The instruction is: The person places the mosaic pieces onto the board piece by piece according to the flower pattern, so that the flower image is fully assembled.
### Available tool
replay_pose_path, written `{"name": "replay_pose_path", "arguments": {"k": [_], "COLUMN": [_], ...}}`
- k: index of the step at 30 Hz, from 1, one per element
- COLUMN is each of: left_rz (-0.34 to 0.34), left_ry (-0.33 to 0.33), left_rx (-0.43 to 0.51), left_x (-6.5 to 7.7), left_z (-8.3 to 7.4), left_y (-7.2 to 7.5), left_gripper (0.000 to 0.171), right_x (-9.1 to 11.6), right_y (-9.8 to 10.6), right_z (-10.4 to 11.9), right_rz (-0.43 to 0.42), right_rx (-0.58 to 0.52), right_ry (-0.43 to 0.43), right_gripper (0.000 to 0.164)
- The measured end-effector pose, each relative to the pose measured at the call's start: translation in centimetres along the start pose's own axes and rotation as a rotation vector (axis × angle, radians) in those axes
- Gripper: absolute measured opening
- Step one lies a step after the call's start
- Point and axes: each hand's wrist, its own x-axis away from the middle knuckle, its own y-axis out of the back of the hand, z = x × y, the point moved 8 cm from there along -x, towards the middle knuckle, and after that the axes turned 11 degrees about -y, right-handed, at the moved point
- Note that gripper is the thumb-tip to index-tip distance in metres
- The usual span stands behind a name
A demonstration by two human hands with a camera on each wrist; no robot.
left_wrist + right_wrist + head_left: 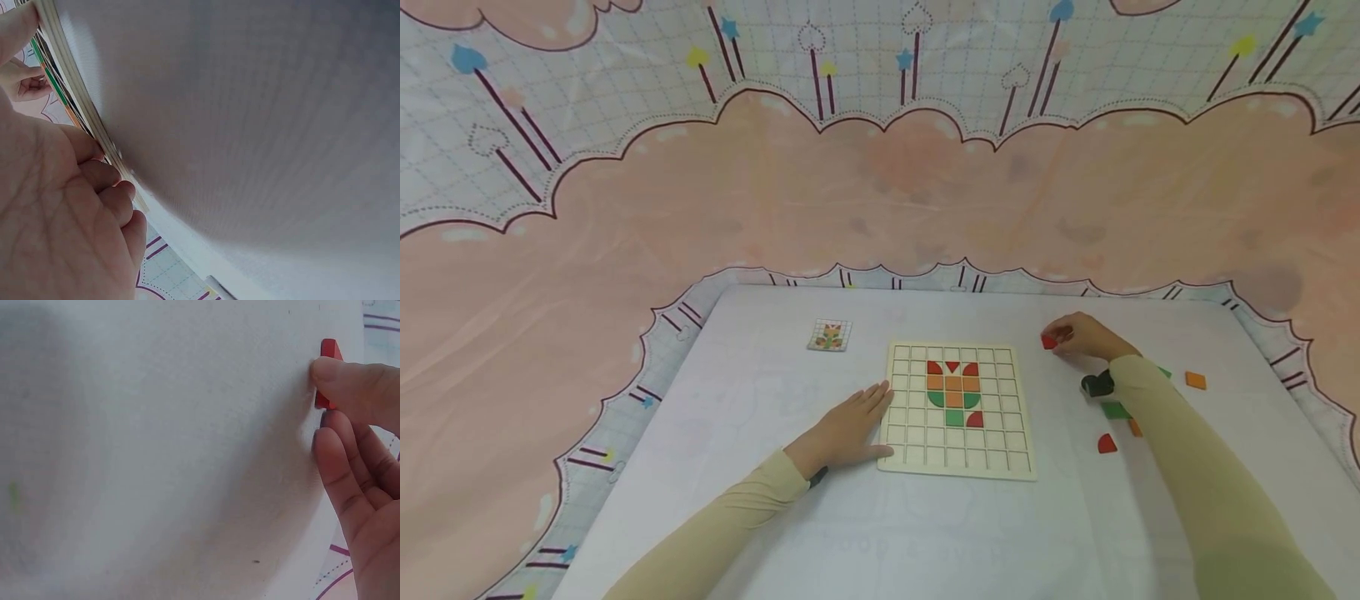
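Note:
In the head view a square wooden grid board (957,462) lies on the white table. Red, orange and green tiles form a shape in its cells, with an orange tile (953,383) near the middle. My left hand (848,427) rests against the board's left edge, its fingers touching the rim. The left wrist view shows the board's edge (81,94) beside those fingertips. To the right of the board my right hand (1086,336) pinches a red tile (327,394) between thumb and fingers, close to the table surface. Its full outline is partly hidden by the thumb.
A small pattern card (830,335) lies beyond the left hand. Loose tiles lie near the right forearm: a red quarter-round (1107,443), a green one (1116,410) and an orange square (1196,381); others are partly covered by the sleeve. Patterned cloth (925,200) surrounds the table.

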Motion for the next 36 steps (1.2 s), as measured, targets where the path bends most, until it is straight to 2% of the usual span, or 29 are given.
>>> {"name": "replay_pose_path", "arguments": {"k": [10, 16, 25, 36], "left_rz": [0.005, 0.004, -0.001, -0.008], "left_ry": [0.011, 0.004, 0.003, -0.005], "left_rx": [0.013, 0.013, 0.012, 0.006], "left_x": [0.19, 0.10, -0.15, -0.03], "left_z": [-0.01, -0.03, 0.17, 0.09], "left_y": [-0.25, -0.41, -0.32, -0.15], "left_gripper": [0.089, 0.089, 0.089, 0.088], "right_x": [0.08, 0.17, 0.12, 0.16], "right_y": [-0.13, -0.17, 0.34, -0.11], "right_z": [-0.59, -0.65, -0.09, -0.48], "right_rz": [-0.057, -0.080, -0.140, -0.157], "right_rx": [-0.025, -0.011, -0.011, -0.037], "right_ry": [0.005, -0.038, 0.015, -0.030], "right_gripper": [0.032, 0.031, 0.023, 0.024]}}
